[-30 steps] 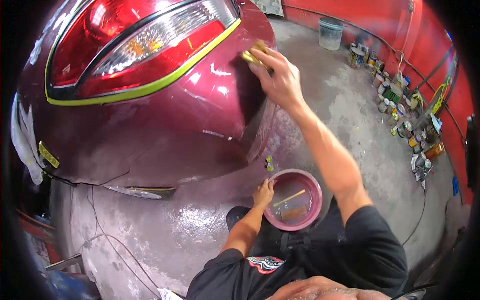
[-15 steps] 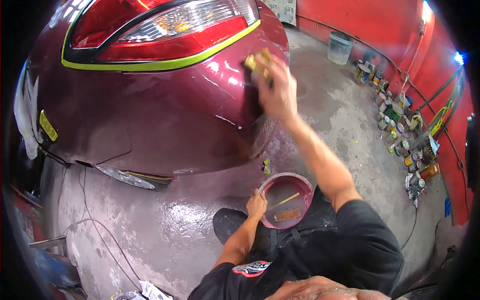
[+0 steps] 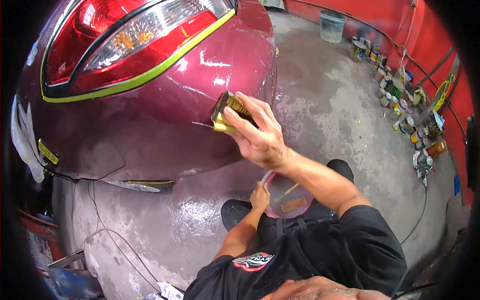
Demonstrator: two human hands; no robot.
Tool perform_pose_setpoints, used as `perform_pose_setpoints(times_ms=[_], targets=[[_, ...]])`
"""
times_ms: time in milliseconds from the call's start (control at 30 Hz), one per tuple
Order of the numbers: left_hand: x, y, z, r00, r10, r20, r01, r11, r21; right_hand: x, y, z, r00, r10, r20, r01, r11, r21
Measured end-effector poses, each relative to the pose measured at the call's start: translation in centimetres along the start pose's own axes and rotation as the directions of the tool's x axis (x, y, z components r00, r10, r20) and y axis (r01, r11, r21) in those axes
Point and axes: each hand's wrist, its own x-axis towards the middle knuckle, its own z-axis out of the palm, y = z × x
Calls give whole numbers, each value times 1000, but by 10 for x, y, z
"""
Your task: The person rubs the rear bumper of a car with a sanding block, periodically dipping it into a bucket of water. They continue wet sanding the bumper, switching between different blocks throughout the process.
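Note:
My right hand (image 3: 258, 134) grips a sanding block (image 3: 220, 111), dark on the face and yellow along its edge, against or very close to the maroon car bumper (image 3: 150, 132). The block is just right of a pale scratch line. Above it, green masking tape (image 3: 127, 89) borders the red and clear tail light (image 3: 145, 47). Down at my lap, my left hand (image 3: 260, 197) holds the left rim of a pink basin (image 3: 273, 213). Inside the basin lie a brown rectangular block (image 3: 294, 204) and a thin stick (image 3: 288, 191) in cloudy water. My right forearm covers part of the basin.
Several paint cans (image 3: 395, 89) line the red wall (image 3: 395, 35) on the right. A grey bucket (image 3: 332, 27) stands at the back. A hose (image 3: 117, 245) crosses the concrete floor (image 3: 175, 215) at left. Behind the cans, cables hang along the wall.
My right hand has moved down and left across the bumper with the sanding block. The view has shifted and tilted a little. My left hand still holds the basin rim.

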Motion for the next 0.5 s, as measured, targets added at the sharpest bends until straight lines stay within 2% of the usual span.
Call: perform_pose_setpoints(times_ms=[67, 100, 133, 167, 200, 267, 300, 333, 367, 400, 467, 500], targets=[[-6, 0, -1, 1000, -28, 8, 28, 999, 19, 10, 63, 8, 998, -65, -5, 65, 995, -76], [0, 4, -2, 999, -44, 2, 44, 998, 33, 43, 82, 11, 987, 150, -51, -154, 983, -99], [-5, 2, -1, 998, -57, 5, 56, 998, 37, 71, 113, 10, 879, 472, 70, -469, 881, -61], [-10, 1, -2, 999, -39, -11, 39, 998, 39, 85, 134, 17, 903, 428, -32, -429, 897, -104], [-3, 3, -4, 999, -4, -40, 5, 999, 33, 95, 128, 15, 849, 529, 6, -522, 839, -153], [-5, 6, -7, 999, -38, 7, 38, 999, 33, 74, 96, 15, 902, 429, 59, -414, 895, -167], [-1, 9, -7, 996, -76, 47, 74, 997, 39, 47, 54, 11, 984, 154, -93, -164, 980, -114], [4, 10, -7, 997, -70, 44, 68, 997, 37, 12, 36, 12, 999, -28, -21, 26, 992, -120], [6, 10, -6, 1000, -29, 7, 29, 999, 17, 3, 4, -1, 986, -157, 50, 159, 986, -43], [-2, 3, -4, 1000, -1, -19, 1, 1000, 7, -1, 26, -2, 955, -296, 9, 295, 955, 12], [-4, 3, -8, 1000, -18, -19, 18, 999, 29, 25, 90, 6, 983, -183, -30, 176, 972, -154], [-3, 7, -7, 999, -35, -14, 36, 999, 38, 59, 119, 5, 990, 137, 17, -133, 978, -160]])
